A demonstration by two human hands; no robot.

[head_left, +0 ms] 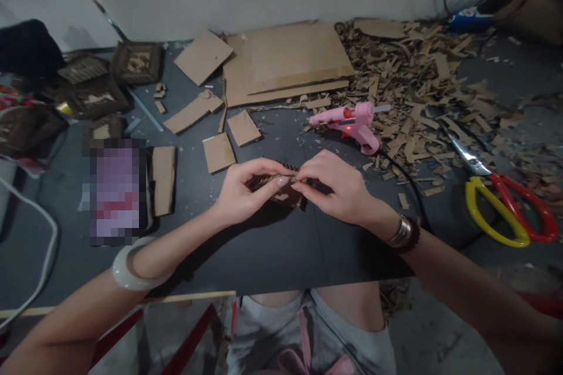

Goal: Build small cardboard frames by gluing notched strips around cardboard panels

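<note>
Near the front of the dark table, my left hand and my right hand meet over a small brown corrugated cardboard piece with ragged edges. Both hands are closed, thumbs and fingertips pinching at its upper side. The fingers hide much of the piece, so its full shape is unclear. Two small cardboard squares, one nearer and one farther, lie just beyond my left hand. Past my right hand rests a pink glue gun with a lit red light, its nozzle pointing left.
Large scissors with yellow and red handles lie at right. Cardboard scraps heap behind them. Cardboard sheets lie at the back. At left are a blurred-out phone-like object, a cardboard strip and several brown cardboard blocks.
</note>
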